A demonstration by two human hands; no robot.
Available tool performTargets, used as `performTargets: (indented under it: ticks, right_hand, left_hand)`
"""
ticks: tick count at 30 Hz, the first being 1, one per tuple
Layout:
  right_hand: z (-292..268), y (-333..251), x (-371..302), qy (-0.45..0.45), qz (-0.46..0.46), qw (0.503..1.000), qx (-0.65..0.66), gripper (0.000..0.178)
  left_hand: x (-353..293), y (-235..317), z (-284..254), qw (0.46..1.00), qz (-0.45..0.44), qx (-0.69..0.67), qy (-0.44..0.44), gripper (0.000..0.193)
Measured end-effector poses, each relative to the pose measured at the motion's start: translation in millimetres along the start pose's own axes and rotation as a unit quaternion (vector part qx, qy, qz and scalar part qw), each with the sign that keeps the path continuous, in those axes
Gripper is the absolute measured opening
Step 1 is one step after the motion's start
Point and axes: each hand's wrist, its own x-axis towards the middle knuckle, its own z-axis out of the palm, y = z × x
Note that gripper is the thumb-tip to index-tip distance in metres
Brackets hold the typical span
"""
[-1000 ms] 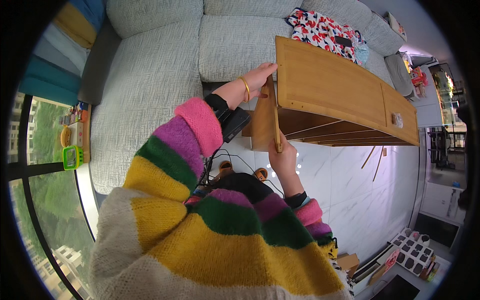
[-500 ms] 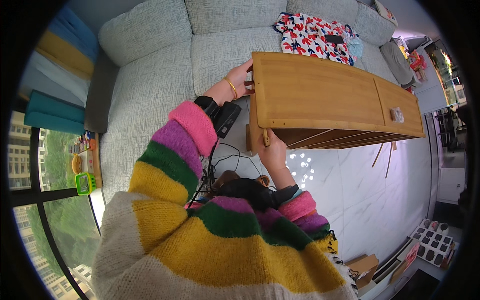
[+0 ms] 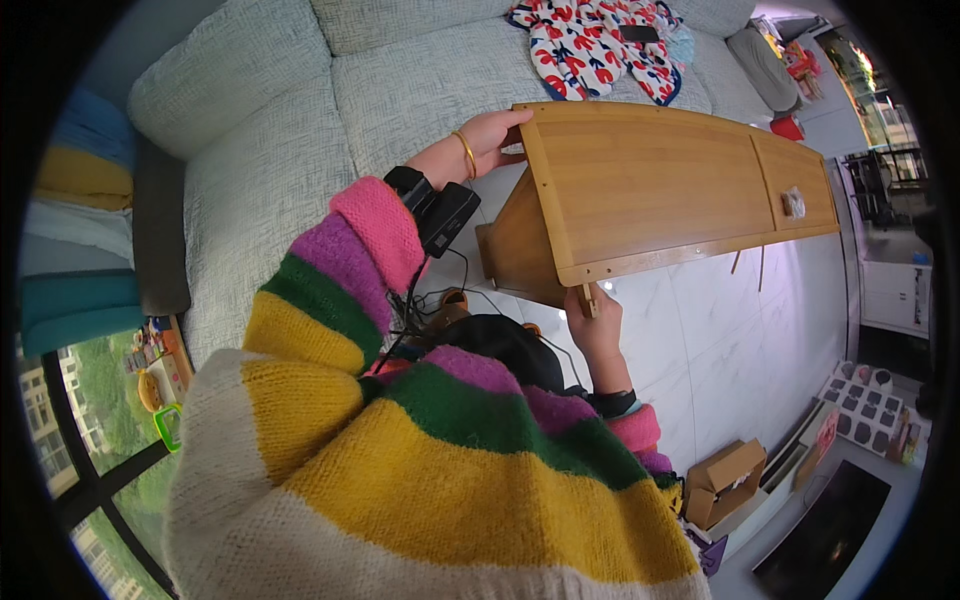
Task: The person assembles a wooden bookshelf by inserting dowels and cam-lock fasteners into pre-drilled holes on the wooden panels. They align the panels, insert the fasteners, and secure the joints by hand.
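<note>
A long, light-brown wooden cabinet-like piece of furniture [image 3: 660, 185] stretches away to the right, its broad flat panel facing up. My left hand [image 3: 492, 140] is closed on the far corner of its near end, with a gold bangle at the wrist. At the close corner of that end, my right hand [image 3: 597, 325] grips the edge next to a small wooden peg-like piece [image 3: 590, 300]. Its fingertips are partly hidden under the panel. A darker wooden end panel [image 3: 525, 245] shows below, between my hands. On top, toward the far end, rests a small clear packet [image 3: 793, 203].
A pale grey sofa [image 3: 265, 150] runs behind, with a red-and-white patterned cloth [image 3: 590, 50] and a dark phone [image 3: 639, 34] on it. Black cables [image 3: 410, 310] lie near my feet. An open cardboard box [image 3: 725, 480] stands at the lower right on marble-look flooring [image 3: 730, 350].
The furniture's near end has shifted right and its close corner sits lower; more of the end panel shows, while the slatted underside is hidden. Both hands have moved along with it, still gripping.
</note>
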Motion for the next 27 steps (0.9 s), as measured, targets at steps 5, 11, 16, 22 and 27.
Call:
performTargets:
  ticks: [5,11,16,22,27]
  right_hand:
    - [4,-16,-13,-0.039,0.046,0.997,0.052,0.013]
    - [10,-12,-24,-0.1,0.103,0.988,-0.048,0.022]
    - [15,-8,-34,-0.119,0.088,0.989,0.018,0.022]
    - [21,-7,-24,-0.135,0.139,0.981,0.023,0.023]
    - [22,-5,-18,-0.086,0.126,0.988,0.024,0.029]
  left_hand:
    - [4,8,-8,0.998,0.012,0.06,-0.006,0.029]
    - [5,17,-20,0.992,-0.005,0.116,-0.044,0.03]
    - [7,18,-18,0.992,0.011,0.117,-0.043,0.027]
    - [10,24,-15,0.985,0.006,0.169,-0.03,0.025]
    - [10,26,-14,0.989,0.006,0.148,-0.015,0.026]
